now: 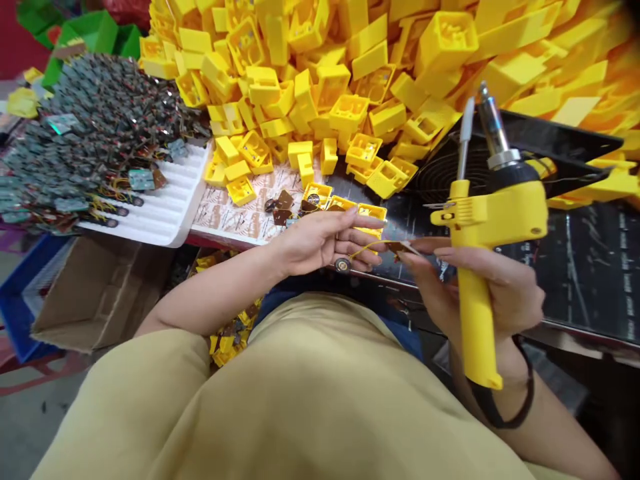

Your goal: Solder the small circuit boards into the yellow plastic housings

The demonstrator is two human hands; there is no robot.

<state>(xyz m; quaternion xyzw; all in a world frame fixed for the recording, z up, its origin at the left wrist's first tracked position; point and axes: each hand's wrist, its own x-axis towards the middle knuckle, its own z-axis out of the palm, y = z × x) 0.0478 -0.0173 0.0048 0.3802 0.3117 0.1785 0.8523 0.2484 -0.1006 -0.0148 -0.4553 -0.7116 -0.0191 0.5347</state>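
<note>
Yellow cases: big heap (300,87) across the far side of my bench, a few loose ones just beyond my L hand.
Grey units: dense pile (110,113) w/ wires, far L, on a white ribbed tray (187,193).
Cardboard box: open (95,300), below the tray, L of me.
Yellow tool: handle (473,283) in my R hand, metal tip up & away from me, twd the cases.
R hand: clamped (510,293) on the tool; thumb + index also pinch the brown bd. Grip behind the handle hidden.
L hand: palm up (325,243), fingers apart, approx. mid-bench edge.
Brown bd: small (396,247), betw. my hands, at R fingertips.
Black disc: round (343,265), at my L fingers; can't tell if gripped.
Yellow wire: thin (367,248), disc to bd, over L fingers.
</note>
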